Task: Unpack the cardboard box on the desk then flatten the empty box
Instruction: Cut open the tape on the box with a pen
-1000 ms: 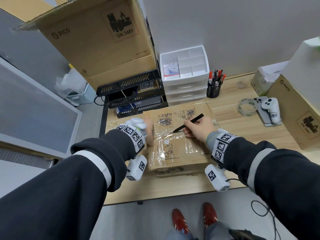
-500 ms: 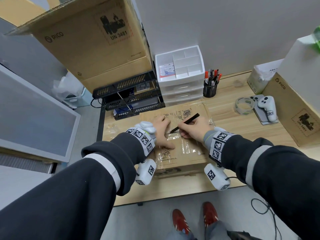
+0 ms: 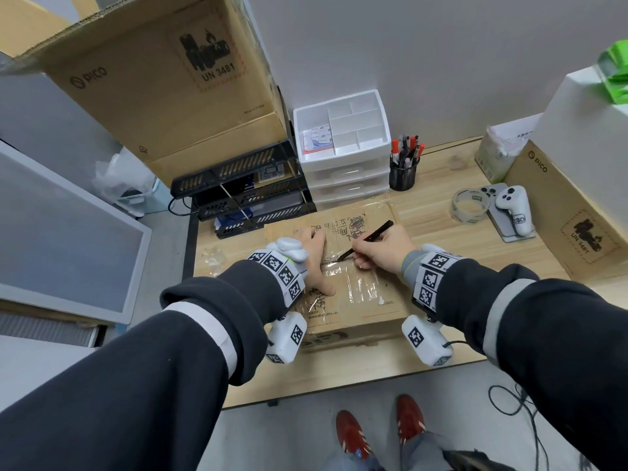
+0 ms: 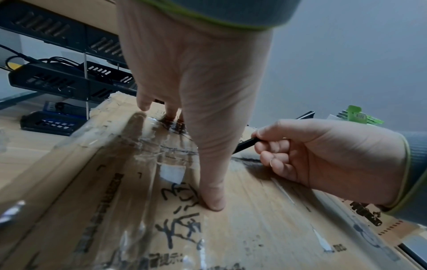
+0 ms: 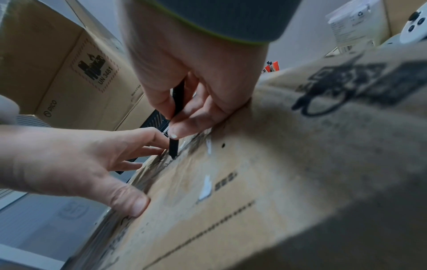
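At the near edge of the wooden desk lies the taped cardboard box, flaps closed, clear tape over its top. The left hand presses flat on the box top, fingers spread and straight, thumb set down toward the near side. Just beside it the right hand pinches a black cutter, its tip touching the taped centre seam. Farther back stand a pen cup, white drawers and a tape roll.
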A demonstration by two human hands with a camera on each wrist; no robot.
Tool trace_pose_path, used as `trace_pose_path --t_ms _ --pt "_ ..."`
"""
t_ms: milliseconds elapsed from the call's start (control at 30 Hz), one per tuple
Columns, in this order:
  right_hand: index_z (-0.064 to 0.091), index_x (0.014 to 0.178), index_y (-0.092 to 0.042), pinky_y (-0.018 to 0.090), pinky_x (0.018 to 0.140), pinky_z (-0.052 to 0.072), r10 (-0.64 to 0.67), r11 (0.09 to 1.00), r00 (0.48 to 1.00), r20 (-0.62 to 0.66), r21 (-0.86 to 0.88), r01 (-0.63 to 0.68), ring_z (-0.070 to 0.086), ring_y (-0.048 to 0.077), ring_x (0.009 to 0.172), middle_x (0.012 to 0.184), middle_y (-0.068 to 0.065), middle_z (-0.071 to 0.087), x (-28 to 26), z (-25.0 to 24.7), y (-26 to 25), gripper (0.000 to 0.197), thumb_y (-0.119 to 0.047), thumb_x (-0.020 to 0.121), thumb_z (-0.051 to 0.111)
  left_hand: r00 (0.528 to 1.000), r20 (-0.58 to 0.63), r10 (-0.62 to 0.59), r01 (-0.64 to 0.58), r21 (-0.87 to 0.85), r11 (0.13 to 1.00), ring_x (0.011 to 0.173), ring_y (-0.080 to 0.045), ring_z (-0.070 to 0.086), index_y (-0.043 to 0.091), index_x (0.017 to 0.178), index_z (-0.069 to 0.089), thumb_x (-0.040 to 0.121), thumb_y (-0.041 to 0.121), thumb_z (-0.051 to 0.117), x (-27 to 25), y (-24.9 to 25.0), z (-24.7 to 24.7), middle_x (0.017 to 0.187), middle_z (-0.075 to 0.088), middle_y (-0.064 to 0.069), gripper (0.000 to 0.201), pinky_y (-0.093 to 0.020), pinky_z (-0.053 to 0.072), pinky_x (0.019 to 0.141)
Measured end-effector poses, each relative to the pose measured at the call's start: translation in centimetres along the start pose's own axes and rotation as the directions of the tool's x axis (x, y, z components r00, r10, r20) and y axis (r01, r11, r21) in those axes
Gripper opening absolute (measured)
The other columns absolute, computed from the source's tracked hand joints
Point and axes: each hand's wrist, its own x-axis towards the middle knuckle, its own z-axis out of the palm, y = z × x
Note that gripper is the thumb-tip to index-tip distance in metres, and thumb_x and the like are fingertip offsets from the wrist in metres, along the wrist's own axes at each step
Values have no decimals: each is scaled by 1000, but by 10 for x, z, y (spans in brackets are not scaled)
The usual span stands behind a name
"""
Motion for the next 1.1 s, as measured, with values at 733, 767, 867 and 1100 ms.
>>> trace_pose_path --t_ms 733,767,867,1100 --pt "61 73 -2 31 50 54 -9 1000 998 -61 -6 9 57 22 46 61 14 63 -1 -11 -5 10 1 83 60 977 -200 76 -104 -134 986 115 -23 45 19 128 45 39 84 67 12 16 10 128 45 -3 113 -43 45 97" --pt "61 71 -2 30 48 54 -8 1000 998 -63 -4 8 57 21 45 60 14 63 -1 -11 -5 12 0 82 60 974 -202 105 -134 -135 982 123 -24 42 17 137 42 44 82 70 13 18 12 138 42 -5 117 -43 42 102" --pt "61 68 -3 29 48 55 -4 1000 998 -65 -1 4 57 20 43 60 15 63 0 -11 -2 15 0 82 60 978 -171 115 -139 -132 981 130 -26 40 17 144 36 47 80 74 15 20 12 146 38 -6 122 -44 40 107" --pt "59 64 -4 28 45 53 4 1000 994 -106 -12 -6 57 23 44 59 16 63 0 -26 -2 18 1 81 60 996 -67 63 -64 -2 998 116 -26 48 20 135 38 41 80 76 18 31 -2 135 41 -4 118 -48 47 96"
